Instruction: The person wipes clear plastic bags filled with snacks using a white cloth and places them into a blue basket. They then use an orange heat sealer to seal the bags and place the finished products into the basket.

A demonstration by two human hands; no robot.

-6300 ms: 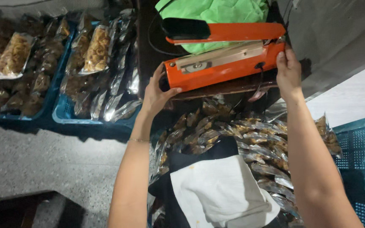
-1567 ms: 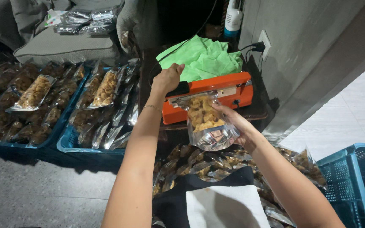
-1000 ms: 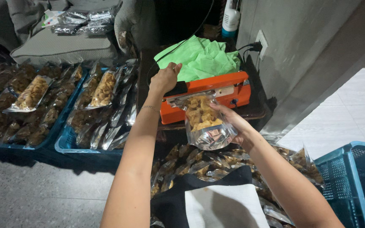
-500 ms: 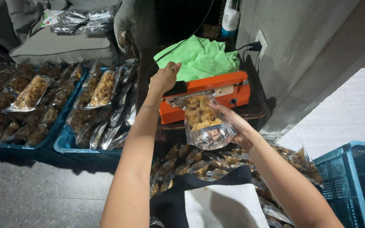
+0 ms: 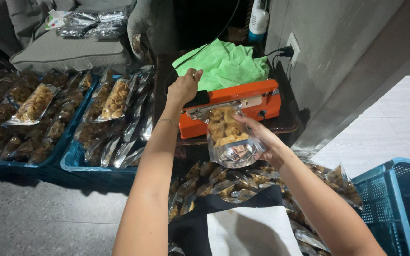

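1. Orange sealer (image 5: 243, 106) sits on the dark tabletop (image 5: 288, 127), and the left hand (image 5: 184, 87) presses down on its black handle, fingers (image 5: 196, 74) curled over the bar.
2. Right hand (image 5: 262, 137) holds a clear pouch (image 5: 228, 140) of golden snacks from below, fingers cupped around its silvery base.
3. Pouch hangs in front of the sealer, its mouth tucked up into the jaw, base toward the camera.
4. Long axis runs from jaw down to the palm, mouth up and away, bottom nearest us.
5. Sealing looks like the step in hand; next, I'd judge, calls for lifting the bar and drawing the pouch straight out.
6. Blue trays (image 5: 72, 161) of filled pouches lie left, a green cloth (image 5: 224, 64) behind, a blue crate (image 5: 399, 199) right.
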